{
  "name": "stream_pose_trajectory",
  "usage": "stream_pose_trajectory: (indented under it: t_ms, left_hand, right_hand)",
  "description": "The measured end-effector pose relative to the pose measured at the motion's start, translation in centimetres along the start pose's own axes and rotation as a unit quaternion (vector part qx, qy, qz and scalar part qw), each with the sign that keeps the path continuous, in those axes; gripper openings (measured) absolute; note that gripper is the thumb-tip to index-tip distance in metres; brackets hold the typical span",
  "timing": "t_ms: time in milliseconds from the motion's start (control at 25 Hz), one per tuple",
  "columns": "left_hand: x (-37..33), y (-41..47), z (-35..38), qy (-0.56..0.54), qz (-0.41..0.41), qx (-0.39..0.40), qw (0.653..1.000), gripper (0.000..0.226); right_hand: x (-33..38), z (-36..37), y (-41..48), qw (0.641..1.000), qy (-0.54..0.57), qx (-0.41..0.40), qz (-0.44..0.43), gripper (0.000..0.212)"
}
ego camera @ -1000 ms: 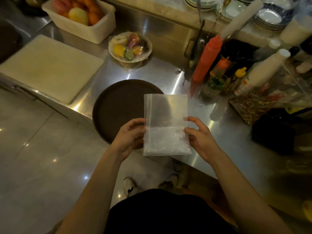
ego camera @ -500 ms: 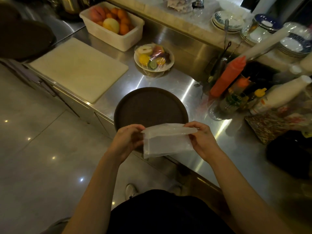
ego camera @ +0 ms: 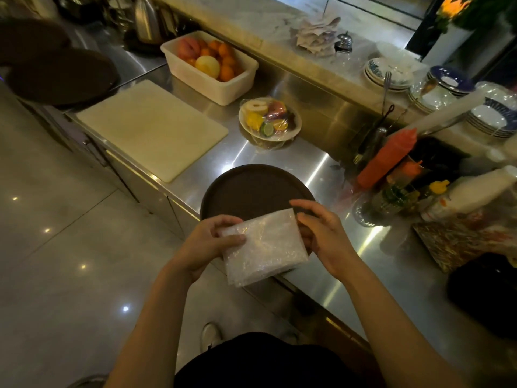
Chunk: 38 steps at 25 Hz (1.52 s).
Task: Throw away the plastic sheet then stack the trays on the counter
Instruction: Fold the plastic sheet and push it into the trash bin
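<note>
**Folded sheet held in both hands above the counter edge**

The steel counter (ego camera: 293,163) runs from 10 o'clock to 4 o'clock across the view, with a pale tiled floor (ego camera: 56,261) filling the 8 o'clock side. At 10 o'clock on the counter lies a cream cutting board (ego camera: 151,127). Further out at 10 o'clock, two dark round trays (ego camera: 61,77) sit overlapped at the far end of the worktop. Just past centre, a third brown round tray (ego camera: 251,189) rests on the counter near its front edge, its near rim hidden behind the hands.

At 12 o'clock stands a white tub (ego camera: 223,88) of oranges and other fruit; near it, toward centre, a wrapped fruit bowl (ego camera: 270,120). At 2 o'clock stacks of blue-rimmed plates (ego camera: 391,77) line the raised ledge, and below them a red squeeze bottle (ego camera: 389,158) leans among smaller bottles, with a white bottle (ego camera: 475,191) lying at 3 o'clock.

The plastic sheet (ego camera: 265,245), folded into a thick, crinkled, translucent rectangle, is at centre, held in the air over the tray's near rim and the counter edge, tilted down toward 7 o'clock. The left hand (ego camera: 209,245) grips its left edge, thumb pressed on top and fingers curled beneath. The right hand (ego camera: 324,236) pinches the sheet's right edge, index finger arched over the upper corner.
</note>
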State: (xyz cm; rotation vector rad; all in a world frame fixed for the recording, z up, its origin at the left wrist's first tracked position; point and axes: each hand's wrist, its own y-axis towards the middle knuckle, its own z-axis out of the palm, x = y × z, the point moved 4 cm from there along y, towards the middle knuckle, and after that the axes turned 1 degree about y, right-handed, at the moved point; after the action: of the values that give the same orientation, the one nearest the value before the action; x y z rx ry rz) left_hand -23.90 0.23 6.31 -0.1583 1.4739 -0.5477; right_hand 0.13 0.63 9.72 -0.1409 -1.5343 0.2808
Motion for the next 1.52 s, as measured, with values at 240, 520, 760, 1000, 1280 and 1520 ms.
stream_pose_trajectory:
  t_ms: [240,520,760,1000,1280,1520]
  left_hand:
    - [0.2,-2.2,-4.2,-0.061,0.048,-0.088,0.993,0.039]
    - [3.3,-8.3,-11.6,-0.161,0.008,-0.130,0.978,0.041]
    - [7.1,-16.0,-18.5,-0.186,0.017,-0.276,0.943,0.032]
    - [10.5,-22.8,-20.5,-0.259,0.041,-0.449,0.854,0.032]
    - [12.3,-25.9,-15.9,-0.303,0.050,-0.582,0.753,0.033]
    - [15.6,-28.8,-9.7,-0.322,0.007,-0.699,0.639,0.027]
  right_hand:
    - [-0.2,5.2,1.1,0.986,-0.151,0.073,0.003,0.024]
    - [0.4,14.9,3.2,0.984,-0.118,0.130,-0.033,0.017]
    - [-0.8,27.2,3.5,0.962,-0.115,0.248,-0.011,0.018]
    - [-3.6,35.1,2.5,0.870,-0.193,0.449,0.064,0.036]
    - [-5.1,40.1,2.3,0.801,-0.202,0.562,0.049,0.037]
    - [-9.1,42.5,-1.2,0.718,-0.213,0.658,0.077,0.038]
